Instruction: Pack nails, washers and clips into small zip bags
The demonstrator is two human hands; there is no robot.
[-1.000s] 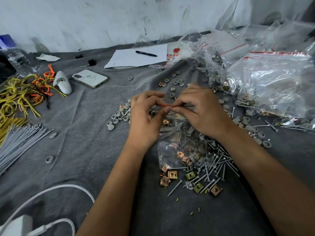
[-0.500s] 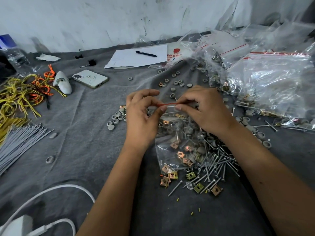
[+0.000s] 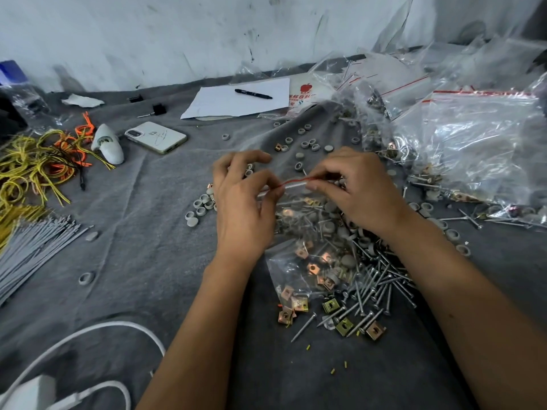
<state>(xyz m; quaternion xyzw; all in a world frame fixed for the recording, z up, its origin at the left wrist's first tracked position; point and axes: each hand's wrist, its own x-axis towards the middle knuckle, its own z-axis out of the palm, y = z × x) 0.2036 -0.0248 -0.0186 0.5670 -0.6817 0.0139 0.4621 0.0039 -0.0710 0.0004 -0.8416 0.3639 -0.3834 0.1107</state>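
Both the left hand (image 3: 242, 208) and right hand (image 3: 359, 190) pinched the filled zip bag's (image 3: 307, 255) red seal, which could gape and spill clips if pressed unevenly.

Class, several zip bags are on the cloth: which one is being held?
The small zip bag of clips and washers, pinched at its red strip by left hand and right hand; the others lie untouched at right.

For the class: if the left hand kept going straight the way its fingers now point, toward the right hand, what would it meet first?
Probably the right hand. The left hand pinches the small zip bag at its red seal strip, fingers aimed along the strip toward the right hand's fingertips, though depth is uncertain.
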